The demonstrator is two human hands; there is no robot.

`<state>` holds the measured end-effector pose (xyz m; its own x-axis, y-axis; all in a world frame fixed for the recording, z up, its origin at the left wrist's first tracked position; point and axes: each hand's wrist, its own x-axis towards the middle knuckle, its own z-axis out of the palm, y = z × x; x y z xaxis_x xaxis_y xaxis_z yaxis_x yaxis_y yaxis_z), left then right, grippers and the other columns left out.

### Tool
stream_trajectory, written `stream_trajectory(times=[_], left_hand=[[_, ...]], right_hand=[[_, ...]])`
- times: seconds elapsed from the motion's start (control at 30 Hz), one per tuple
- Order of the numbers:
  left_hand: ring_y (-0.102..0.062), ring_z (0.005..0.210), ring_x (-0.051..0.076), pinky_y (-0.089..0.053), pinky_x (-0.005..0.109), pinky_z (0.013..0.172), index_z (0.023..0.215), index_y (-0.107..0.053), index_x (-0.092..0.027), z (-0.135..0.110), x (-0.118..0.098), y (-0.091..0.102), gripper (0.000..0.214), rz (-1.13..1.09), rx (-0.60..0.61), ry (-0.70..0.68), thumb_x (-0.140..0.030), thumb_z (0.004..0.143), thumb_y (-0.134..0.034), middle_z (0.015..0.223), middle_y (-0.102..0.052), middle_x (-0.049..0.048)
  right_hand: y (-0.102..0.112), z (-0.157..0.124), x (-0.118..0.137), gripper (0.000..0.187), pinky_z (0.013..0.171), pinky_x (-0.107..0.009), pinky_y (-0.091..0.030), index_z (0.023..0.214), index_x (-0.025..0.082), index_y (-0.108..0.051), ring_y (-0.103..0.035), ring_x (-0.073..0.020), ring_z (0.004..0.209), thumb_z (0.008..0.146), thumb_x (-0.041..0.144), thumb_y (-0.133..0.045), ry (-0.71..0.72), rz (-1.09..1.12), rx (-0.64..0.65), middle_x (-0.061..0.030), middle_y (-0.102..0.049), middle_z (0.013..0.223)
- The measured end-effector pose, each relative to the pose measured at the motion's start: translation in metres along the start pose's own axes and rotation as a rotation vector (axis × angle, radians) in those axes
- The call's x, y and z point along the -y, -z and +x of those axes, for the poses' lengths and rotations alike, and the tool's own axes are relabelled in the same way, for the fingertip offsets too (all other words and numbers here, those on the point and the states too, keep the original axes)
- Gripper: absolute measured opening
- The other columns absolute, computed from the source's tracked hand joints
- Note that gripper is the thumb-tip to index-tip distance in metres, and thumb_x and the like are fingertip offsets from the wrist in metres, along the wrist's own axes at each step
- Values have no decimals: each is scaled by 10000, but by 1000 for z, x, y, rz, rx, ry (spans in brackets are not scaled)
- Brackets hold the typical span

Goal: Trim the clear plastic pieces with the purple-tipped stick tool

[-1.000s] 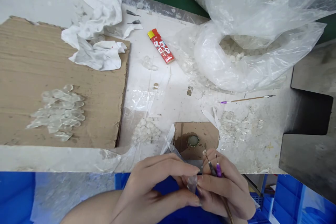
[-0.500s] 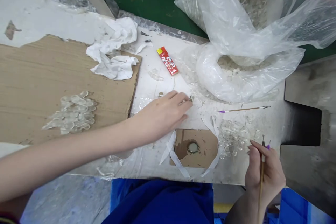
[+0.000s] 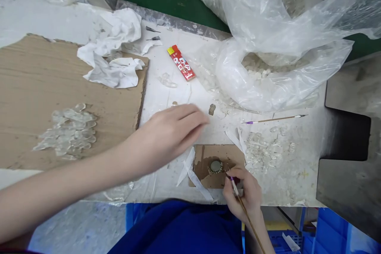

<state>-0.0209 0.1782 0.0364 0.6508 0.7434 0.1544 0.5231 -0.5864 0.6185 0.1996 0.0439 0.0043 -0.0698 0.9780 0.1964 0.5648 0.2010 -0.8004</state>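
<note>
My left hand (image 3: pixel 169 135) hovers open and blurred over the white table (image 3: pixel 166 99), holding nothing. Its fingertips point towards a small brown chip (image 3: pixel 212 109). My right hand (image 3: pixel 242 190) is shut on a thin wooden-handled brush (image 3: pixel 245 208) with a purple band. The tip of the brush sits close to a round beaded metal bezel (image 3: pixel 216 166) with a pale centre. The bezel lies on a small cardboard piece (image 3: pixel 205 162) held down with white tape strips (image 3: pixel 187 166). Part of my right hand overlaps the cardboard's lower right corner.
A heap of clear resin pieces (image 3: pixel 67 131) lies on a large cardboard sheet (image 3: pixel 32 79), and more (image 3: pixel 262 151) lie on the table. At the back are a bulging plastic bag (image 3: pixel 276 67), a white cloth (image 3: pixel 113 55), a red tube box (image 3: pixel 181 62) and a second brush (image 3: pixel 274 119).
My left hand has drawn back left, off the brown chip. My right hand has moved left from the table's edge to the cardboard piece, with the brush tilted towards the bezel.
</note>
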Motion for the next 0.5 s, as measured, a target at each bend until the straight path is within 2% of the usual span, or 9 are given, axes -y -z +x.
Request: stream_trajectory(times=[0.1,0.27,0.4,0.5], left_hand=[[-779,831,147,-626,199,784,1080,-718,-174,-32,-22,1,196,-379,-31,131,-72,1069,-551,951,-797,30],[-768,804,116,-624,142,766,1115,-759,-237,-76,-47,-31,267,-783,-45,311,-46,1050,-585,946,-775,4],[-767,719,99,-641,126,690,1122,-801,-264,-90,-57,-51,280,-962,-122,454,-75,1055,-605,1000,-761,14],[-776,660,84,-643,109,641,1095,-831,-303,-92,-61,-53,265,-1085,-158,551,-101,1035,-671,1020,-763,-3]], right_hand=[[0,1,-2,326,471,-263,-473,981,278,-575,-601,-162,501,823,-6,-546,58,-5,31,41,-630,666],[-2,-2,-6,334,482,-261,-501,1005,275,-565,-619,-162,493,841,-15,-538,83,-21,54,36,-655,667],[-3,-4,-10,308,487,-269,-498,1011,277,-547,-634,-176,505,866,6,-532,116,-32,55,33,-678,672],[-4,-2,-11,316,445,-258,-404,900,283,-492,-515,-147,428,855,-31,-498,155,-36,89,78,-577,576]])
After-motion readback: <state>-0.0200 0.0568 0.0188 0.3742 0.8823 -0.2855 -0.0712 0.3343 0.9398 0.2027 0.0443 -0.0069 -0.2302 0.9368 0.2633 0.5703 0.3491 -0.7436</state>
